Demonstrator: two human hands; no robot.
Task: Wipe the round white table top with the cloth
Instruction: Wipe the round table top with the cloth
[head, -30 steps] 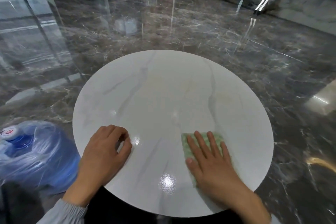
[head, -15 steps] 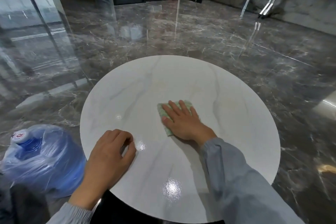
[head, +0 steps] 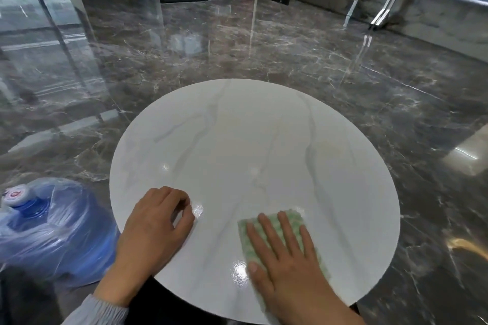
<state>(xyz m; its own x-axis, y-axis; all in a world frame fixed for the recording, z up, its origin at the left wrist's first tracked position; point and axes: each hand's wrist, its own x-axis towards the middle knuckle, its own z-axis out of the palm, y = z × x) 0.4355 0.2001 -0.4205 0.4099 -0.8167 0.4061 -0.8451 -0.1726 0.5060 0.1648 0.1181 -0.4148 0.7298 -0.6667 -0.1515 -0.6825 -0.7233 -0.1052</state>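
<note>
cloth (head: 293, 218) drawn back, near table (head: 237, 140) rim

The round white bench (head: 253, 140) stands on a glossy dark marble floor (head: 237, 47). Near its five o'clock edge the right grip (head: 290, 272) lies flat, fingers straight and spread, pressing a green checked cloth (head: 295, 216) onto the top. At eight o'clock the left grip (head: 155, 229) rests with its fingers curled, holding nothing. A plastic-wrapped blue water bottle (head: 52, 232) sits on the floor just beyond the bench's eight o'clock edge.

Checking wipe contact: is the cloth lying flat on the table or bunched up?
Flat: the cloth lies spread on the table under the right hand, whose straight fingers press it down.
</note>
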